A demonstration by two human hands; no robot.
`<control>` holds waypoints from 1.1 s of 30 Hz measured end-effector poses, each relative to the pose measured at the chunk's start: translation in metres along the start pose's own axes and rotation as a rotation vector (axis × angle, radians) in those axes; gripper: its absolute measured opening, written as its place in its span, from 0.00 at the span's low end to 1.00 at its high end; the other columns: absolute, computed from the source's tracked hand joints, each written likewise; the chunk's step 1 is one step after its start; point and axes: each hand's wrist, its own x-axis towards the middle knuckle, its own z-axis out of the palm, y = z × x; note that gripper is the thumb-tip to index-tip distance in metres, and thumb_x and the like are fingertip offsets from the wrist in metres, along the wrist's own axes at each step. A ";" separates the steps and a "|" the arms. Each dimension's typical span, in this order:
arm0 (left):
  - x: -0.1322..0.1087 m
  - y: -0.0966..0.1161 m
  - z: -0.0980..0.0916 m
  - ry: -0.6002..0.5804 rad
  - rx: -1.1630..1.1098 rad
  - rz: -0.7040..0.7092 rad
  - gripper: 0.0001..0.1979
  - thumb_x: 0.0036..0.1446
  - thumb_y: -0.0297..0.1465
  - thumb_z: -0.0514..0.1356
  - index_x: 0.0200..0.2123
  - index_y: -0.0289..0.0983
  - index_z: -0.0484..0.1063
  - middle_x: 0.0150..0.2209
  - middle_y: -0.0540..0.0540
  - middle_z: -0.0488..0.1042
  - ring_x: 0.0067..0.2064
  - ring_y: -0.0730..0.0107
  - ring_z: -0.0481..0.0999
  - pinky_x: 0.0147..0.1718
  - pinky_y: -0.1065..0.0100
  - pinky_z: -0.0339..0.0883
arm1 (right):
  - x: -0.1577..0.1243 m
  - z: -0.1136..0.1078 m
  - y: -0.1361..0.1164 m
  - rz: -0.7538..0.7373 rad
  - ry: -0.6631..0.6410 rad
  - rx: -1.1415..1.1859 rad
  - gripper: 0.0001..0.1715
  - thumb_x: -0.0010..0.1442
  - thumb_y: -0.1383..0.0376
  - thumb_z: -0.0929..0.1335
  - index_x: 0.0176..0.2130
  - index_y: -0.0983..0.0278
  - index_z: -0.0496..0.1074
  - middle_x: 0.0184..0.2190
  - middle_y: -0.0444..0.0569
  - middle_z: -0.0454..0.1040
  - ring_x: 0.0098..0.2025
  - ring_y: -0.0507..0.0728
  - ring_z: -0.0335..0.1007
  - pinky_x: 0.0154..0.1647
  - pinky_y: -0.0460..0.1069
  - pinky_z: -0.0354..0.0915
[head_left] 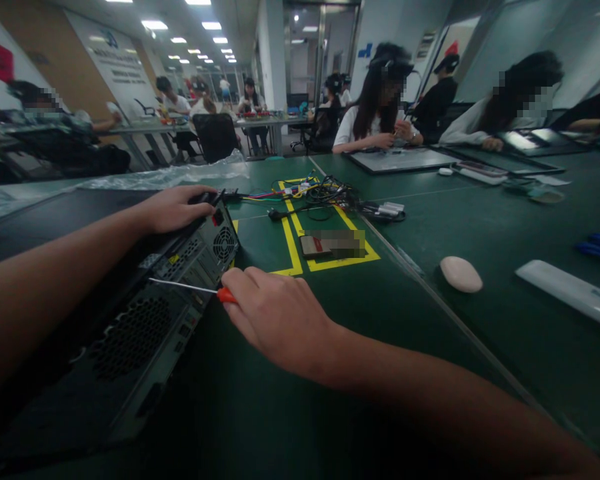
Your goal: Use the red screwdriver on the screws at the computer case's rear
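A black computer case lies on its side at the left, its metal back panel with vents and ports turned toward the right. My left hand rests on top of the case near the far back corner, fingers stretched out over the edge. In my right hand is a screwdriver with an orange handle, the fingers wrapped round it. Its thin shaft points left, and the tip meets or nearly meets the case's back edge; exact contact is hard to tell.
Bundled cables lie beyond the case on the green table, near yellow tape marks. A partly blurred flat object sits inside the tape. Rightward are a pale mouse and a white bar. People work opposite.
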 end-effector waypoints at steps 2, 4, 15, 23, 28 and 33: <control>0.000 0.000 0.000 0.002 -0.005 0.001 0.49 0.64 0.56 0.54 0.80 0.35 0.73 0.77 0.36 0.77 0.75 0.32 0.77 0.78 0.41 0.66 | 0.000 -0.001 0.000 0.008 -0.012 0.001 0.13 0.88 0.64 0.64 0.62 0.63 0.76 0.50 0.54 0.87 0.44 0.58 0.82 0.34 0.53 0.54; -0.001 0.001 0.000 0.000 -0.012 -0.005 0.50 0.64 0.55 0.54 0.80 0.34 0.73 0.77 0.36 0.78 0.74 0.33 0.78 0.77 0.41 0.67 | 0.000 -0.001 -0.001 0.016 -0.018 0.004 0.13 0.88 0.64 0.64 0.62 0.63 0.76 0.50 0.54 0.87 0.44 0.58 0.82 0.34 0.53 0.54; -0.001 0.000 -0.003 -0.009 -0.026 -0.019 0.48 0.65 0.56 0.56 0.81 0.37 0.73 0.78 0.38 0.77 0.74 0.33 0.78 0.77 0.42 0.67 | 0.000 -0.001 -0.002 0.036 -0.013 0.038 0.17 0.88 0.62 0.63 0.64 0.63 0.77 0.52 0.56 0.87 0.46 0.60 0.82 0.37 0.53 0.59; -0.004 0.004 -0.003 -0.006 -0.038 -0.008 0.47 0.66 0.54 0.56 0.81 0.36 0.74 0.78 0.36 0.77 0.74 0.29 0.78 0.77 0.39 0.66 | -0.001 0.001 -0.001 0.024 0.017 0.041 0.15 0.88 0.58 0.66 0.59 0.64 0.78 0.50 0.56 0.86 0.47 0.61 0.83 0.38 0.52 0.61; 0.002 -0.005 0.000 0.007 -0.051 -0.011 0.49 0.63 0.58 0.59 0.81 0.39 0.75 0.76 0.37 0.79 0.74 0.28 0.78 0.77 0.40 0.67 | 0.000 0.002 -0.001 0.029 0.009 0.031 0.16 0.88 0.57 0.66 0.57 0.65 0.79 0.49 0.55 0.87 0.47 0.60 0.83 0.38 0.52 0.60; 0.004 -0.011 0.002 0.030 -0.074 0.008 0.49 0.60 0.59 0.61 0.79 0.44 0.78 0.75 0.40 0.81 0.74 0.29 0.79 0.78 0.43 0.68 | 0.001 0.002 -0.003 0.043 -0.014 0.036 0.19 0.89 0.55 0.64 0.56 0.65 0.80 0.49 0.56 0.88 0.46 0.61 0.84 0.39 0.53 0.63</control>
